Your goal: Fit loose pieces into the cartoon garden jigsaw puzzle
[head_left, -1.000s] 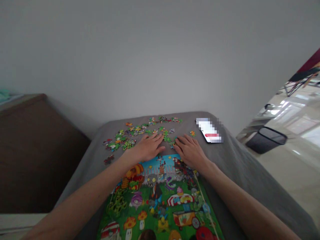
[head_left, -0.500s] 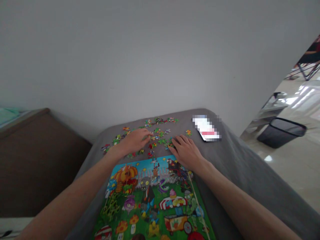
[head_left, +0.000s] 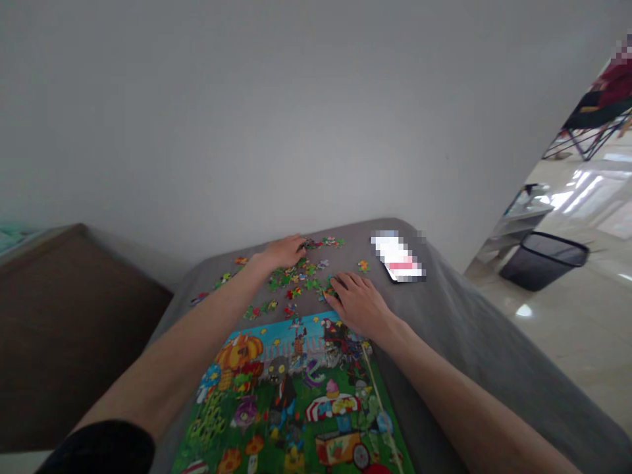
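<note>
Overreach by my left hand (head_left: 286, 252), its grip indeterminable like my right hand's (head_left: 360, 304), can push puzzle pieces (head_left: 332, 241) off the table's far edge (head_left: 356, 233).

Wall (head_left: 316, 118) limits forward reach. Access path: grey cloth (head_left: 447, 336), right of the right hand (head_left: 359, 301), nearside of the phone (head_left: 399, 260). Loose puzzle pieces (head_left: 312, 284) obstruct between hands. Clearance beneath the left hand (head_left: 286, 252): apparently slight.
</note>
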Action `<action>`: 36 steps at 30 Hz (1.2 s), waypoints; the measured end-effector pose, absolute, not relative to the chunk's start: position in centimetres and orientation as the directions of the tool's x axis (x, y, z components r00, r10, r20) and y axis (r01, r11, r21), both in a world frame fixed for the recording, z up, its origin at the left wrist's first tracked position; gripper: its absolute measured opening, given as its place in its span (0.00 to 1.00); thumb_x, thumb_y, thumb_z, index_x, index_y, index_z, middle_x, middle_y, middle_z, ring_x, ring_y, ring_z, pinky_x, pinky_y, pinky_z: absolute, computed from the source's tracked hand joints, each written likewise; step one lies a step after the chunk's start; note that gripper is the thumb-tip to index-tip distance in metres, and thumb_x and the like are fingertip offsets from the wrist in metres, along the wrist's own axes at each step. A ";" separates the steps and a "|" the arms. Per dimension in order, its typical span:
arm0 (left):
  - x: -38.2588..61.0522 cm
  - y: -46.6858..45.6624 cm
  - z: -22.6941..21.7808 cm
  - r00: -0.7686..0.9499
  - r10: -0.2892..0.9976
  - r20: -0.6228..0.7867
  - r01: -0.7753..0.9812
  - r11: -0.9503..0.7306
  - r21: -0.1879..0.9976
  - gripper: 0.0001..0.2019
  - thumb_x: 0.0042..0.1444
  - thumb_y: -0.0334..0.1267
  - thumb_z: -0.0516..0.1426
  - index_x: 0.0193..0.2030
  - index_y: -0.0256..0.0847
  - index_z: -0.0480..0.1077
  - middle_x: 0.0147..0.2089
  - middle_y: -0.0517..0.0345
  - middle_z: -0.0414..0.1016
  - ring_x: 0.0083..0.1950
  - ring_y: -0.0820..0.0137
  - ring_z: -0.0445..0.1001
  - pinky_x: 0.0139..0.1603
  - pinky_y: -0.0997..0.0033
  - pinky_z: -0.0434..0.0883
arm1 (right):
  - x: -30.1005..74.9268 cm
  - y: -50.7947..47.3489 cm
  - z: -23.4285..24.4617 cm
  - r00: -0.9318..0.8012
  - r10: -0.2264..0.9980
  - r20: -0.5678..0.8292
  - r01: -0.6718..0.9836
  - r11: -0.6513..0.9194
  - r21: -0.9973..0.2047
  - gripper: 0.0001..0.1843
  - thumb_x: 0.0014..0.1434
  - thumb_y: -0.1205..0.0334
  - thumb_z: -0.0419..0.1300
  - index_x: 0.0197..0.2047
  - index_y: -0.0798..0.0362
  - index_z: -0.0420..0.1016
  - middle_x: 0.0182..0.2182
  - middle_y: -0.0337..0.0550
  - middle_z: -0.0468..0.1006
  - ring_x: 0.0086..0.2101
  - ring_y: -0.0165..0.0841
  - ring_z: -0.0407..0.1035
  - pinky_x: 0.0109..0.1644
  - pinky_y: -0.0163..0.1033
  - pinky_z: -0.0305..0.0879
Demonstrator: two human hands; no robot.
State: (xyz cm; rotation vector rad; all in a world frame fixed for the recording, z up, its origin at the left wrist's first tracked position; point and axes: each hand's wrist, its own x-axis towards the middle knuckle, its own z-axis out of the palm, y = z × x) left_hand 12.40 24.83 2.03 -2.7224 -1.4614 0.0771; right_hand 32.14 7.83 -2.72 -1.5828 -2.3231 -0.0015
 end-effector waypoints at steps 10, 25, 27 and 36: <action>19.8 24.5 -0.6 0.594 0.804 -0.004 0.801 -0.592 -0.083 0.19 0.66 0.44 0.59 0.59 0.38 0.68 0.58 0.48 0.71 0.53 0.60 0.75 0.52 0.52 0.76 | 32.5 8.0 -2.2 -0.335 0.908 0.251 0.901 0.387 -0.197 0.20 0.71 0.55 0.52 0.60 0.55 0.72 0.58 0.53 0.74 0.58 0.45 0.66 0.60 0.48 0.62; 15.9 18.4 -0.2 0.673 0.727 -0.137 0.737 -0.675 0.038 0.24 0.71 0.42 0.45 0.71 0.41 0.59 0.74 0.48 0.57 0.74 0.57 0.57 0.70 0.52 0.59 | 32.3 7.8 -2.3 -0.348 0.903 0.251 0.897 0.398 -0.189 0.22 0.70 0.56 0.52 0.61 0.58 0.71 0.59 0.57 0.73 0.58 0.48 0.65 0.60 0.51 0.62; 15.7 18.1 -0.2 0.685 0.718 -0.122 0.727 -0.685 0.051 0.24 0.71 0.43 0.45 0.70 0.41 0.60 0.74 0.49 0.58 0.74 0.59 0.58 0.71 0.54 0.59 | 32.3 7.8 -2.3 -0.348 0.903 0.252 0.898 0.398 -0.188 0.22 0.70 0.56 0.52 0.61 0.58 0.71 0.59 0.57 0.73 0.58 0.47 0.65 0.60 0.51 0.62; 16.9 23.0 0.3 0.625 0.777 0.077 0.775 -0.629 0.055 0.21 0.70 0.35 0.48 0.68 0.39 0.62 0.72 0.46 0.61 0.71 0.61 0.61 0.71 0.56 0.59 | 32.3 7.8 -2.4 -0.344 0.901 0.264 0.897 0.399 -0.191 0.21 0.70 0.57 0.52 0.61 0.58 0.72 0.58 0.55 0.74 0.58 0.47 0.65 0.60 0.50 0.62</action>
